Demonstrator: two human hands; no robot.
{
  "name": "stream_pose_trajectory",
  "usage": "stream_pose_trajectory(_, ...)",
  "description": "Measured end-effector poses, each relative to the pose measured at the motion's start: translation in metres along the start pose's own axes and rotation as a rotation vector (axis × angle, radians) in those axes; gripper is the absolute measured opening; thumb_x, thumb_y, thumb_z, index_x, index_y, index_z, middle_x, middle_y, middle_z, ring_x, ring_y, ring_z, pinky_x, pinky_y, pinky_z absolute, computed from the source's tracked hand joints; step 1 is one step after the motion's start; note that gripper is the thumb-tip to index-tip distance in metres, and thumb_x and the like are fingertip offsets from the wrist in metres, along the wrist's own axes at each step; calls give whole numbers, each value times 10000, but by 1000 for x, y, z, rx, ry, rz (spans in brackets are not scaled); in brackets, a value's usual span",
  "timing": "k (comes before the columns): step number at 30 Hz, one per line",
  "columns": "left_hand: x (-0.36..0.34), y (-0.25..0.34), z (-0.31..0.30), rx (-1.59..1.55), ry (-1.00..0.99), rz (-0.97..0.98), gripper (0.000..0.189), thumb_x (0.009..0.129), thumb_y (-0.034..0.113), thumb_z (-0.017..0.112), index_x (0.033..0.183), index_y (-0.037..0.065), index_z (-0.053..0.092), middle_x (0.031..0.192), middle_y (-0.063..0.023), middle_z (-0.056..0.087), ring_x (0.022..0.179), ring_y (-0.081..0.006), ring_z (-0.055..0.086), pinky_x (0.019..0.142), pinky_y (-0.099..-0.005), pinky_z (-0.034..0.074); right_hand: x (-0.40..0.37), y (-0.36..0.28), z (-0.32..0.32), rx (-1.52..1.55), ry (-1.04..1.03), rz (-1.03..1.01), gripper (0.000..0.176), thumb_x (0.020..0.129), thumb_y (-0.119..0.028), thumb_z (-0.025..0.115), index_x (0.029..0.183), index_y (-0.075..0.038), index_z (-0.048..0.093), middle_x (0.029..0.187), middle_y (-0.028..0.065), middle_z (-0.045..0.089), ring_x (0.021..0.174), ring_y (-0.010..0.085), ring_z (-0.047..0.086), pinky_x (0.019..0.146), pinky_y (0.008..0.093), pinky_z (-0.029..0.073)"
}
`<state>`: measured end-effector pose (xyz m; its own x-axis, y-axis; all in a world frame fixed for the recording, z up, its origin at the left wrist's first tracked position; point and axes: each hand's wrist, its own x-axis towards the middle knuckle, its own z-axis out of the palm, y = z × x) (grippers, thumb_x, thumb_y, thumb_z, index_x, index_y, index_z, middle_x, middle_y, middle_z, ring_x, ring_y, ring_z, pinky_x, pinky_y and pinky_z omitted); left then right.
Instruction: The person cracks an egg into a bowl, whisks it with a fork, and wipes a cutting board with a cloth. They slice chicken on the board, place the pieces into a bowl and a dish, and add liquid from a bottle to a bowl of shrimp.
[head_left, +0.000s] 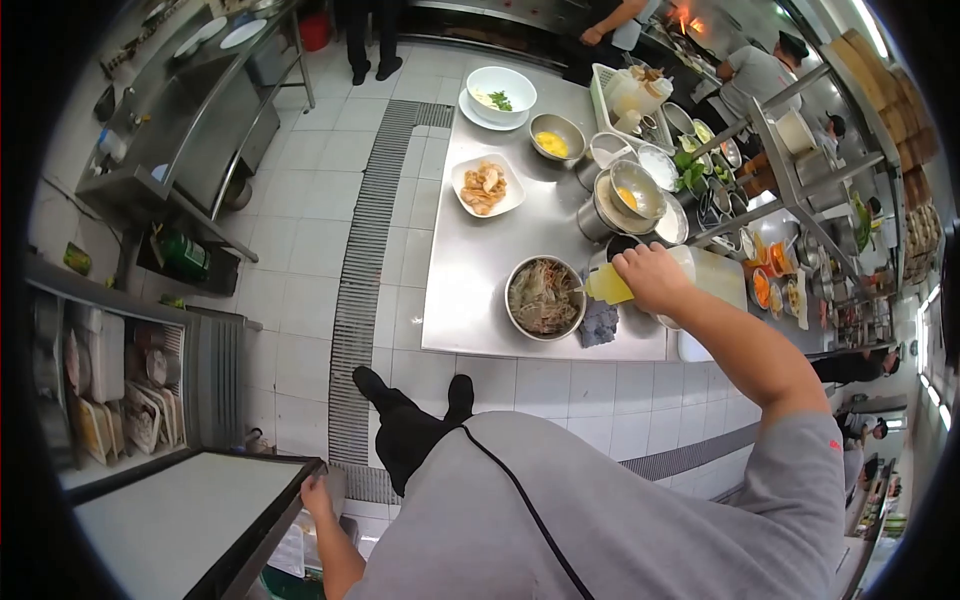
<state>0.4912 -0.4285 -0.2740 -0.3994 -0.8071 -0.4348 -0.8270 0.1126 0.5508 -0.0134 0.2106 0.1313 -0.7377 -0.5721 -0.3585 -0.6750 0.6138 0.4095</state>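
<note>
My right hand [655, 278] is wrapped round a squeeze bottle [608, 285] of yellow liquid. The bottle is tipped on its side, its nozzle pointing left at the rim of a metal bowl [511, 318]. Greyish food resembling raw shrimp [545, 297] fills that bowl. Just below the bottle lies a crumpled dark blue-grey cloth [600, 326]. Low on the left, my left hand [317, 496] has its fingers closed on the edge of an open fridge door [200, 525].
On the steel table [455, 310] stand a square plate of cooked-looking pieces [487, 188], a white bowl with greens [500, 95] and a bowl of yellow egg-like liquid [557, 137]. Stacked pots and a shelf rack [800, 180] crowd the right. Co-workers [765, 80] stand beyond, near a flame.
</note>
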Motion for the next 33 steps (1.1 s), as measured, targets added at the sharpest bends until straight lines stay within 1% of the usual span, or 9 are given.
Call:
stream_pose_trajectory(11, 7, 12, 13, -241, -3, -107, 539, 898, 217, 795, 1312, -88, 634, 1265, -216, 702, 1130, -282, 678, 1009, -380, 520, -2, 3, -28, 33, -60, 66, 305, 778, -113, 728, 1056, -105, 603, 1020, 73, 678, 1018, 283, 665, 873, 402, 489)
stream_pose_trajectory(17, 36, 14, 31, -233, -20, -105, 554, 902, 183, 789, 1341, -99, 604, 1231, -203, 704, 1104, -269, 678, 983, -362, 530, -24, -14, 19, 159, -18, 199, 335, 757, -136, 761, 1046, -104, 596, 980, 86, 683, 979, 302, 681, 832, 432, 525)
stream_pose_trajectory(21, 33, 96, 50, -286, -204, 10, 465, 919, 137, 774, 1305, -76, 622, 1174, -171, 712, 1076, -238, 683, 942, -349, 548, -51, -50, 63, 401, 68, 322, 478, 697, -257, 845, 1072, -95, 597, 976, 135, 692, 955, 373, 692, 816, 494, 560)
stream_pose_trajectory(23, 26, 155, 62, -307, -244, 192, 455, 919, 129, 782, 1298, -64, 621, 1155, -160, 716, 1035, -220, 685, 928, -345, 554, -61, -75, 68, 693, 18, 576, 582, 690, -296, 867, 1164, -80, 607, 1091, 184, 715, 1038, 414, 693, 878, 480, 567)
stream_pose_trajectory(24, 12, 200, 65, -315, -271, 309, 459, 917, 102, 780, 1313, -58, 612, 1166, -157, 710, 1019, -216, 685, 925, -349, 559, -65, -89, 75, 698, 21, 554, 582, 690, -296, 867, 1164, -80, 607, 1091, 184, 715, 1038, 414, 693, 878, 480, 567)
stream_pose_trajectory(27, -44, 338, 61, -438, -607, 394, 577, 901, 137, 807, 1408, -14, 576, 1377, -198, 655, 1243, -283, 657, 1035, -388, 544, -69, -127, 89, 1050, 256, 776, 686, 672, -261, 896, 1265, -65, 611, 1136, 203, 720, 1056, 395, 708, 914, 452, 563)
stream_pose_trajectory(29, -78, 407, 59, -291, -727, 740, 616, 899, 254, 821, 1434, 55, 591, 1382, -137, 666, 1263, -275, 641, 1053, -417, 529, -68, -149, 68, 1155, 423, 800, 712, 679, -253, 904, 1294, -54, 606, 1179, 173, 713, 1094, 341, 705, 945, 442, 550)
stream_pose_trajectory(31, -122, 478, 38, -327, -999, 933, 624, 913, 221, 808, 1463, 52, 567, 1432, -121, 634, 1297, -258, 613, 1092, -421, 511, -55, -168, 38, 1256, 596, 743, 738, 698, -247, 894, 1331, -30, 582, 1218, 145, 694, 1122, 293, 686, 976, 437, 537)
stream_pose_trajectory(33, -154, 534, 5, -348, -1160, 1166, 855, 831, 279, 875, 1551, 68, 464, 1499, -149, 567, 1345, -285, 583, 1098, -426, 503, -17, -184, -6, 1355, 668, 654, 762, 709, -248, 886, 1358, -16, 561, 1238, 137, 682, 1135, 271, 674, 997, 432, 531)
